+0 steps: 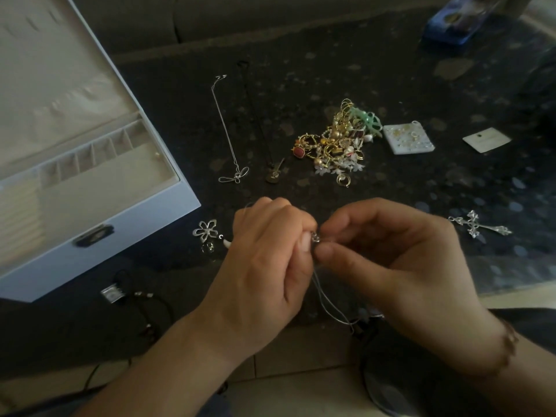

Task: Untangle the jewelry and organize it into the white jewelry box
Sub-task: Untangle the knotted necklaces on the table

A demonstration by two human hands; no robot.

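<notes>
Pinched between both hands: thin silver chain [328,299], clasp end held at fingertips of left hand [270,254] and right hand [391,260]; slack trails down toward person. Both hands curled, knuckles up, meeting mid-table. White jewelry box [126,233] open, far left, nearer left hand. Tangled pile [337,142] beyond.

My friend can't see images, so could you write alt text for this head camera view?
Two hands, left hand and right hand, pinch the clasp of a thin silver chain above a dark table. Behind lie a tangled jewelry pile, two straightened necklaces and, at left, an open white jewelry box.
</notes>
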